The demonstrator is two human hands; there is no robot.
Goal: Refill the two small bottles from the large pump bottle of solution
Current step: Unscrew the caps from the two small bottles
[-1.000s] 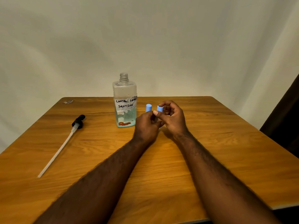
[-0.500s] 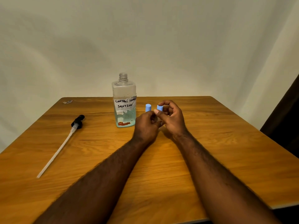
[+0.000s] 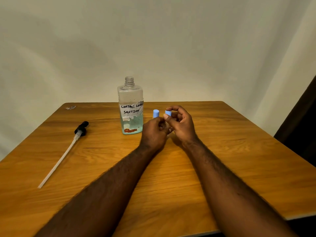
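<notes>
Your left hand [image 3: 154,132] is curled above the counter [image 3: 102,168], knuckles toward you; what its fingers close round is hidden, so I cannot tell its grip. Just beside it, your right hand [image 3: 183,127] pinches a blue cap [image 3: 168,113] between thumb and forefinger. A second blue cap [image 3: 156,113] shows just beyond your left knuckles. Well left of that hand lies the detached pump [image 3: 80,130]. Just beyond and left stands the large bottle [image 3: 130,106], upright, neck open.
</notes>
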